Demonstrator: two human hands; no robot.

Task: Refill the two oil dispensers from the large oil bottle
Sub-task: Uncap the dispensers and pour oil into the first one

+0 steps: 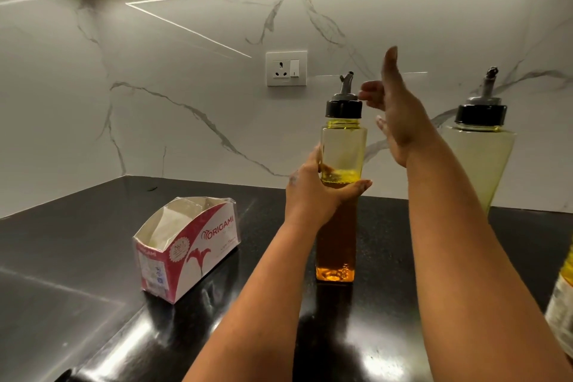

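A tall square oil dispenser [339,146] with a black cap and metal spout stands on the black counter [93,257], with amber oil filling its lower half. My left hand [313,192] grips its middle. My right hand [400,115] is beside the cap, thumb up and fingers spread, one fingertip at the cap's edge without gripping it. A second dispenser [479,158], pale and almost empty, stands to the right by the wall. Only a sliver of the large oil bottle [561,304] shows at the right edge of the frame.
An open red and white tissue box [186,245] sits on the counter left of my arms. A wall socket with a switch [286,68] is set in the marble backsplash behind the dispenser. The counter runs into a corner at the far left.
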